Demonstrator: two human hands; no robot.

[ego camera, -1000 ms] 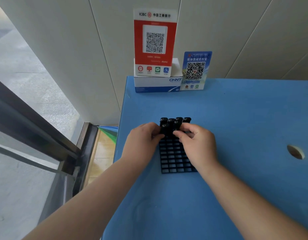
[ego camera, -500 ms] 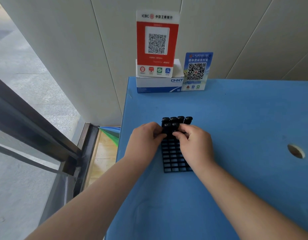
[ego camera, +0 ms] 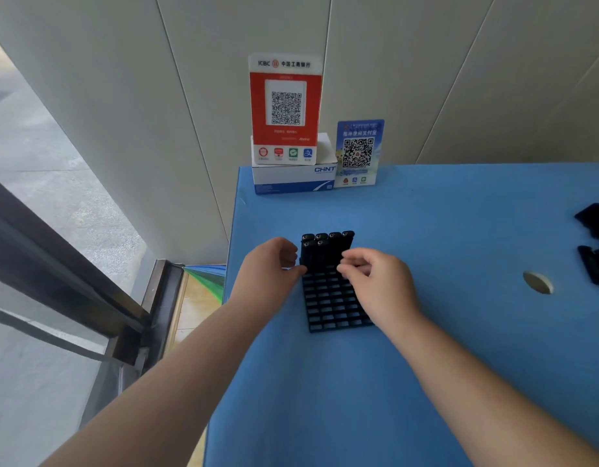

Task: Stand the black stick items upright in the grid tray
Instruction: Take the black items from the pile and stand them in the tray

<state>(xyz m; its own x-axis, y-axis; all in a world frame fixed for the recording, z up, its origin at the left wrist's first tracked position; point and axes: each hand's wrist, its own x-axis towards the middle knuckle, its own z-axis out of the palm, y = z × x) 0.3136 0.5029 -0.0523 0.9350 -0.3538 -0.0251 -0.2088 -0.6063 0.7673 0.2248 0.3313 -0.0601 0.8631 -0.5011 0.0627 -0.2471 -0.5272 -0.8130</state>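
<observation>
A black grid tray (ego camera: 331, 305) lies on the blue table (ego camera: 426, 365). Several black sticks (ego camera: 326, 249) stand upright in its two far rows. My left hand (ego camera: 269, 269) is at the tray's left side, fingers loosely curled, thumb tip touching the tray edge by the nearest stick. My right hand (ego camera: 379, 281) hovers over the tray's right part just in front of the sticks. Its thumb and index finger are close together with nothing visible between them. More black stick items (ego camera: 594, 244) lie at the table's right edge, cut off by the frame.
A white and blue box (ego camera: 293, 178) with a red QR sign (ego camera: 285, 107) on it stands at the table's far left corner, a blue QR card (ego camera: 358, 153) beside it. A round hole (ego camera: 538, 282) is in the table to the right. The table's left edge drops to the floor.
Both hands have drawn slightly away from the standing sticks; the right fingers no longer rest on a stick. The view shifted, bringing the black items at the right edge into sight.
</observation>
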